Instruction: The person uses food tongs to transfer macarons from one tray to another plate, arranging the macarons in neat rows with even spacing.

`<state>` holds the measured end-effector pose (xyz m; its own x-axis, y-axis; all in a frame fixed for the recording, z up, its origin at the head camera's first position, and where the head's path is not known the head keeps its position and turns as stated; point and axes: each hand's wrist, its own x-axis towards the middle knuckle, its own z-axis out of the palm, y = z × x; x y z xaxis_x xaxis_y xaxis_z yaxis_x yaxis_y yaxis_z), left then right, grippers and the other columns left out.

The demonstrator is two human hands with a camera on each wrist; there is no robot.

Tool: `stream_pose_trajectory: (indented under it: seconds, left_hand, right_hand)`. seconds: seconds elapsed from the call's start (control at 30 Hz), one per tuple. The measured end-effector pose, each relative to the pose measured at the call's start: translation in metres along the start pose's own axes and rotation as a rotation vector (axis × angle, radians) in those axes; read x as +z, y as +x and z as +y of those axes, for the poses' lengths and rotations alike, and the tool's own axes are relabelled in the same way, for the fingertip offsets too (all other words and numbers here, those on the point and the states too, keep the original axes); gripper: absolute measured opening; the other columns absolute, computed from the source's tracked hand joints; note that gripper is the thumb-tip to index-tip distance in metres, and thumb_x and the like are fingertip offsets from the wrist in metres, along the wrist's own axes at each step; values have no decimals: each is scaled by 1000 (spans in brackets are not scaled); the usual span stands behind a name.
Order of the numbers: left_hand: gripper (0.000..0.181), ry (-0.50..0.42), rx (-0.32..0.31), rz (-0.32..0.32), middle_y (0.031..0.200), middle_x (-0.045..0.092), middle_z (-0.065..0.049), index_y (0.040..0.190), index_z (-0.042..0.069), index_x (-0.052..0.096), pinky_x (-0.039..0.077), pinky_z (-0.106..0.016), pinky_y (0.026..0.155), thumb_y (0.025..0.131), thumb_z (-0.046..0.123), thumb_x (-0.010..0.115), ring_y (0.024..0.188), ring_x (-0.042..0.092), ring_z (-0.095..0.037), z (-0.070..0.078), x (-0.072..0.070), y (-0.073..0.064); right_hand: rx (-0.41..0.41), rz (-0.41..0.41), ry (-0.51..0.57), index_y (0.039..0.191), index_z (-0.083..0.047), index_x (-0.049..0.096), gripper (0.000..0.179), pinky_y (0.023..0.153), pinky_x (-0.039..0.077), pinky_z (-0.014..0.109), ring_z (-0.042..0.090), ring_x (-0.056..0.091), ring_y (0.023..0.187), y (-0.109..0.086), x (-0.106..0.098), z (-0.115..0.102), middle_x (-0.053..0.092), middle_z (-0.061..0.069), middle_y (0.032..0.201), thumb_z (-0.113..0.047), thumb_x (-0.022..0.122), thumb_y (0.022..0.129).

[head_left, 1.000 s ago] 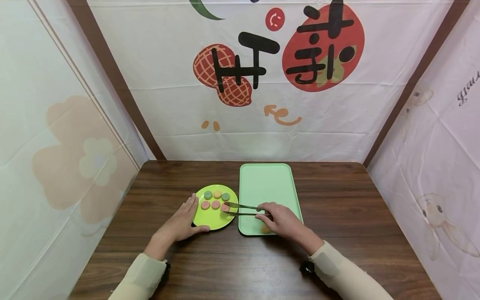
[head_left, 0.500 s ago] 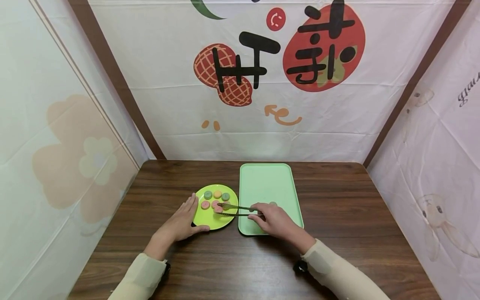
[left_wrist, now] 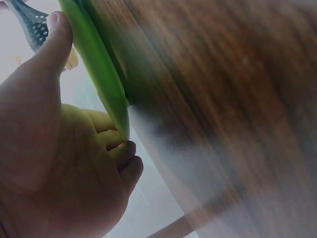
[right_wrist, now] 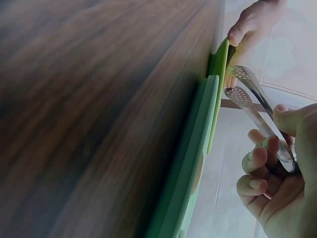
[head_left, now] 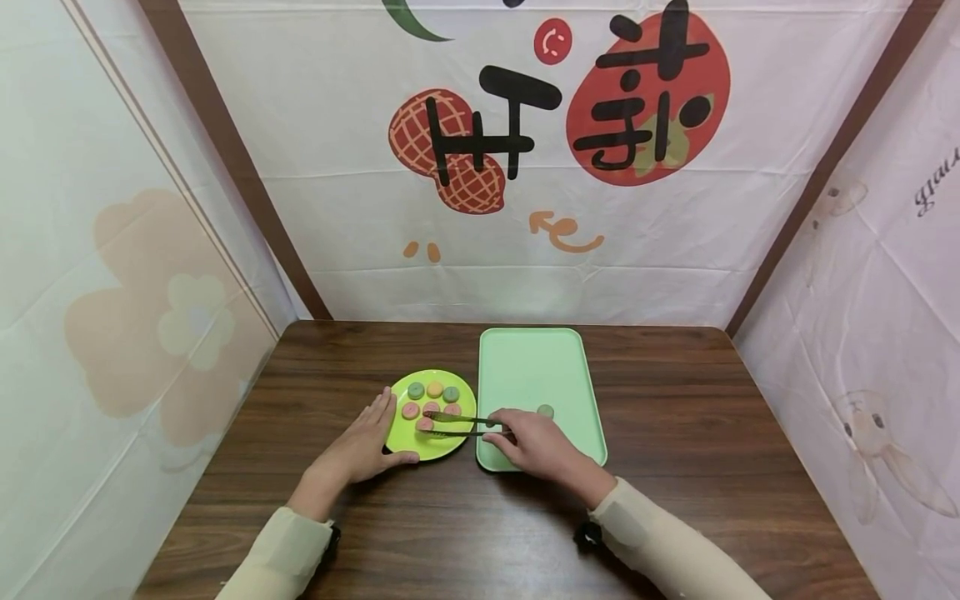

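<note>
My left hand point(head_left: 360, 440) rests against the left rim of a lime-green plate point(head_left: 420, 447), fingers straight along the edge and thumb at the near side. On the plate lie several small round macarons: a back row with a yellow macaron point(head_left: 435, 389) between two green ones, and a row of pink ones in front. Reaching in from the right, my right hand point(head_left: 534, 442) grips metal tongs point(head_left: 465, 418) between thumb and fingers. The perforated tong tips flank a front pink macaron point(head_left: 424, 424), low over the plate. In the right wrist view, the tongs point(right_wrist: 260, 116) point toward the plate point(right_wrist: 218, 62).
A pale green rectangular tray point(head_left: 531, 358) stands right beside the plate, partly under my right hand. On it is a green macaron point(head_left: 545, 411); an orange macaron point(right_wrist: 197, 173) shows there in the right wrist view. The wooden table point(head_left: 660, 400) meets printed cloth walls behind.
My right hand and the tongs have moved left over the plate, taking a pink macaron left and slightly nearer. The green macaron on the tray has come into view. My left hand has stayed put.
</note>
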<state>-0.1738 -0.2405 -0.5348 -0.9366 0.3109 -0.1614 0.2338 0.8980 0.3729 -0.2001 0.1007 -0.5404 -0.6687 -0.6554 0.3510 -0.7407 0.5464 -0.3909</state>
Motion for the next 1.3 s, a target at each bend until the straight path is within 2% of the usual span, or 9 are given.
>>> stream_pose_trajectory:
  seconds: [0.3,0.63,1.3]
  left_hand:
    - [121,6,14,5,175,7,-32,166,-13,13,20,-60,131,95,66,73,163,14,-46,-2,1,1]
    - [122,0,11,6,176,7,-31,167,-12,13,20,-60,132,95,68,71,163,13,-46,-3,2,1]
    - [123,5,14,11,176,7,-31,167,-12,13,19,-60,132,94,70,70,163,13,-46,-3,1,0]
  right_hand:
    - [-6,-22,1,116,-11,75,23,64,55,25,2,60,70,11,6,-7,70,-7,85,-32,72,106]
    - [27,-81,-23,122,-8,75,33,72,61,31,8,68,80,20,12,-14,74,-3,95,-37,65,110]
    - [71,-128,-31,121,-11,74,32,78,62,31,11,73,90,33,20,-21,77,-2,105,-39,63,110]
